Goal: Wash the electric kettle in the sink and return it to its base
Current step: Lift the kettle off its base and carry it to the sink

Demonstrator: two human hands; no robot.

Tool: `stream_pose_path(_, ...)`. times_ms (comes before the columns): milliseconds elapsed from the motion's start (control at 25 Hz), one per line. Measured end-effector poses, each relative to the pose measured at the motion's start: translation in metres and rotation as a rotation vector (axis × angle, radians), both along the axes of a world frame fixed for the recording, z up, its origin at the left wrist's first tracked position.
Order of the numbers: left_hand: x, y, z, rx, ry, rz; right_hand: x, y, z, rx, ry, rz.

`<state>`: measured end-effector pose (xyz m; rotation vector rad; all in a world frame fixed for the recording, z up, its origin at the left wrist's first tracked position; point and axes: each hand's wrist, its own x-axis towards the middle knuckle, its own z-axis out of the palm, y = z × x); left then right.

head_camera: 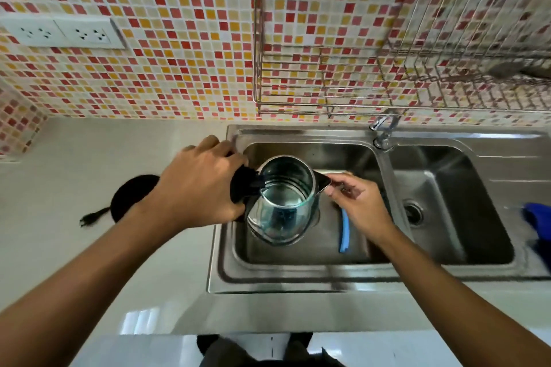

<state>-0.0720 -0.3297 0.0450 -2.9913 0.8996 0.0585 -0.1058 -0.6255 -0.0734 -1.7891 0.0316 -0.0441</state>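
A glass and steel electric kettle (283, 202) hangs over the left basin of the steel sink (214, 247), mouth facing up, lid not visible. My left hand (199, 185) is shut on its black handle at the left. My right hand (357, 202) touches the spout on the kettle's right side with its fingertips. The round black kettle base (131, 194) lies on the white counter to the left of the sink, its cord and plug (89, 219) trailing left, unplugged.
A blue-handled tool (345, 232) lies in the left basin. The faucet (384, 131) stands behind the divider between the two basins. A blue cloth (536, 220) lies at the right edge. A wire dish rack (387, 48) hangs above the sink. Wall sockets (62, 33) are at upper left.
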Motion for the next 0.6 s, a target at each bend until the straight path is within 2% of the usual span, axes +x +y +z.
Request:
stream_pose_path(320, 0.022, -0.109, -0.063, -0.006, 0.159, 0.181, 0.05, -0.099, -0.065, -0.122, 0.183, 0.052)
stream_pose_path(440, 0.034, -0.139, -0.095, 0.011, 0.191, 0.22, 0.079, -0.137, -0.088, -0.157, 0.254, -0.134)
stream_pose_path(600, 0.051, -0.174, -0.141, 0.041, 0.251, 0.269, 0.124, -0.178, -0.104, -0.275, 0.262, -0.521)
